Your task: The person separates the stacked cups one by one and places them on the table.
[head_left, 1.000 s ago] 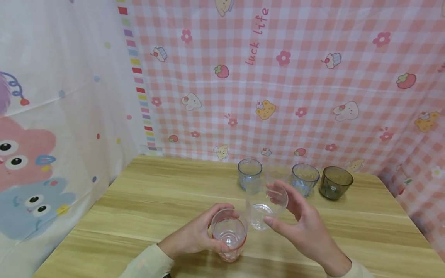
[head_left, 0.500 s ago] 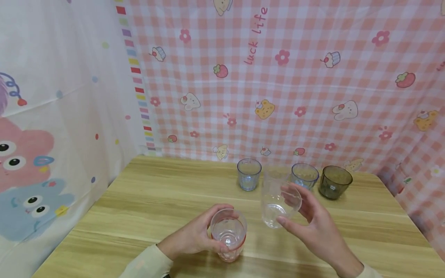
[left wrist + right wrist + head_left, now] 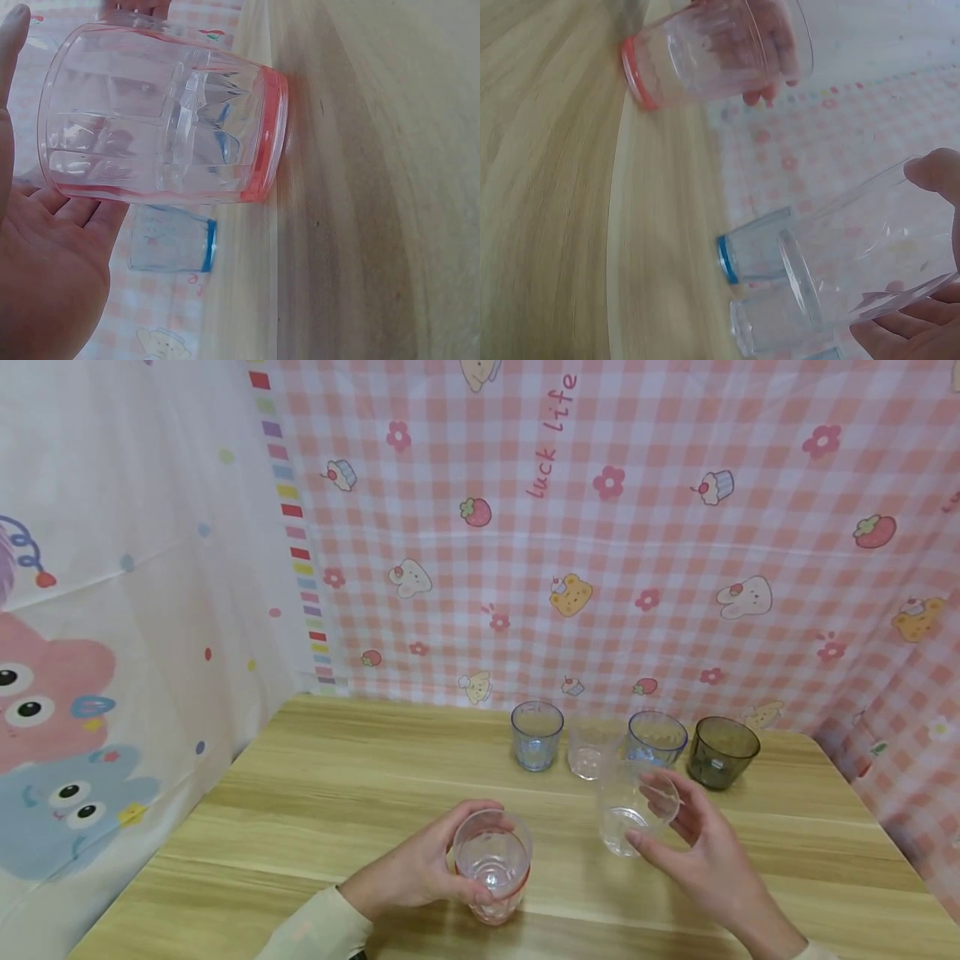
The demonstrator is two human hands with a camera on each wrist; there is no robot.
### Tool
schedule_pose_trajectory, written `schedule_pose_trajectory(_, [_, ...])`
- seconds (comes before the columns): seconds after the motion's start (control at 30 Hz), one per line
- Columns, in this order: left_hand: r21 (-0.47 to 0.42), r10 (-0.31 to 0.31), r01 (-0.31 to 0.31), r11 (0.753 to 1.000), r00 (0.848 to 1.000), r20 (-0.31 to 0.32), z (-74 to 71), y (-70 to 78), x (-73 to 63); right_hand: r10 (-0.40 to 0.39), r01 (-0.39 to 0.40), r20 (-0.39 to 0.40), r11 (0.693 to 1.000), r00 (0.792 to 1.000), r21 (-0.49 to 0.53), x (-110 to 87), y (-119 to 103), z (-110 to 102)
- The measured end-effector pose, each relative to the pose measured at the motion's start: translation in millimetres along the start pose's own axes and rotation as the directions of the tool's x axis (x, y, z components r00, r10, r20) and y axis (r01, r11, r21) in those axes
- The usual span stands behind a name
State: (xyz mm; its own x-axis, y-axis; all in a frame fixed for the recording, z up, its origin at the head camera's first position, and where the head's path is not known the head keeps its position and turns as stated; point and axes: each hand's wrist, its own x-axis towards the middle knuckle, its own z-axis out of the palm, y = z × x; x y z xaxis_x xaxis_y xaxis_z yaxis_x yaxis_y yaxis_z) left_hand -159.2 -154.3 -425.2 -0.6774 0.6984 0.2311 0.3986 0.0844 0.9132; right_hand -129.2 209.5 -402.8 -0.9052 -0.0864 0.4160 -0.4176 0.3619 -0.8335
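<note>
Near the table's front, my left hand (image 3: 427, 864) grips a pink-tinted drinking glass (image 3: 497, 907) with a darker pink base. A clear glass (image 3: 491, 839) sits nested inside it, its rim standing above the pink one. In the left wrist view the pink glass (image 3: 262, 142) is upright with its base on the table. My right hand (image 3: 708, 856) holds another clear glass (image 3: 622, 818) between thumb and fingers, to the right of the stack and apart from it. The right wrist view shows this clear glass (image 3: 877, 255) lifted off the tabletop and slightly tilted.
Along the back of the wooden table (image 3: 337, 760) stand a blue-tinted glass (image 3: 536, 739), a clear, faintly pink glass (image 3: 590, 756), a blue-rimmed bowl-like glass (image 3: 657, 739) and a smoky brown glass bowl (image 3: 722, 753). A checked cloth (image 3: 450, 560) hangs behind them.
My right hand has carried its clear glass rightward, away from the pink glass. The left hand and its stack have stayed in place.
</note>
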Motion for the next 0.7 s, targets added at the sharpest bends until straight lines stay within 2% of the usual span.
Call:
schedule_pose_trajectory(0.4, [0.0,-0.027,0.027,1.0,1.0,0.001,-0.4,3.2,-0.1,0.103,-0.105,-0.03,0.991,0.994,-0.08,-1.9,20,-22])
schedule_pose_trajectory(0.7, [-0.018,-0.022,0.022,1.0,1.0,0.001,0.3,3.1,-0.5,0.167,-0.17,-0.048,0.982,0.985,-0.086,-2.5,37,-35])
